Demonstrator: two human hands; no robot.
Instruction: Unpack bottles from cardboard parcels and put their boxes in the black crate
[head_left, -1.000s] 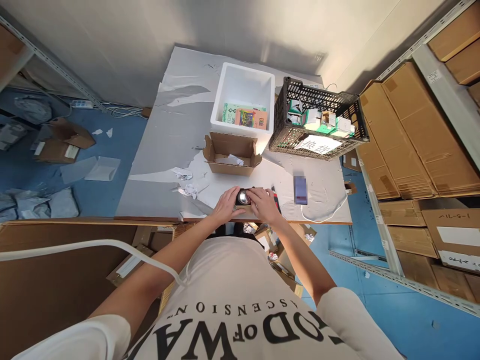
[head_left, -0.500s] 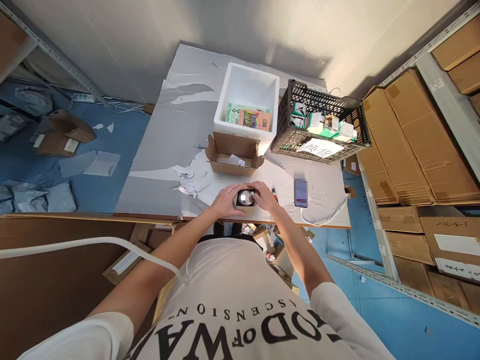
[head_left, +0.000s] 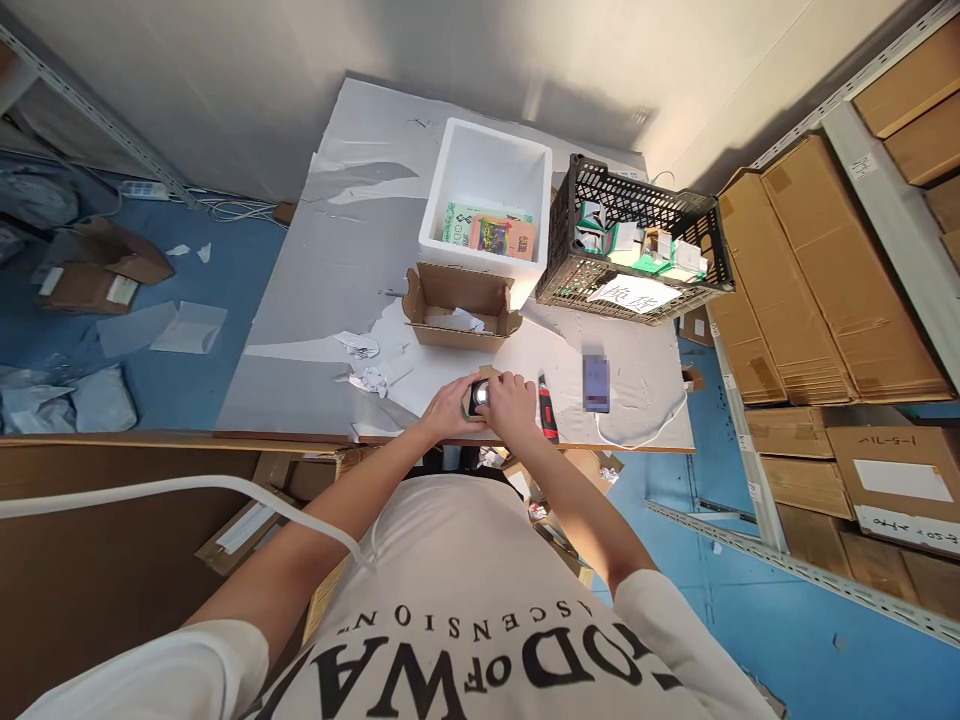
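Near the front edge of the table, a small open box (head_left: 469, 408) holds a round, shiny silver object (head_left: 481, 393) in a black surround. My left hand (head_left: 446, 408) is closed around the box's left side. Over its right side lies my right hand (head_left: 512, 410), fingers bent onto the shiny object and covering part of it. What the right fingertips grip is hidden. Just right of that hand, a red and black utility knife (head_left: 548, 410) rests on the table.
Behind my hands stands an open cardboard box (head_left: 461, 338) with paper inside. Farther back are a white foam box (head_left: 431, 225) and a black plastic crate (head_left: 559, 275) of small cartons. A phone (head_left: 597, 384) on a white cable lies right; paper scraps (head_left: 369, 381) lie left.
My right hand has shifted left over the shiny object, now covering more of it. The utility knife, mostly hidden before, shows fully. The whole view has shifted slightly.
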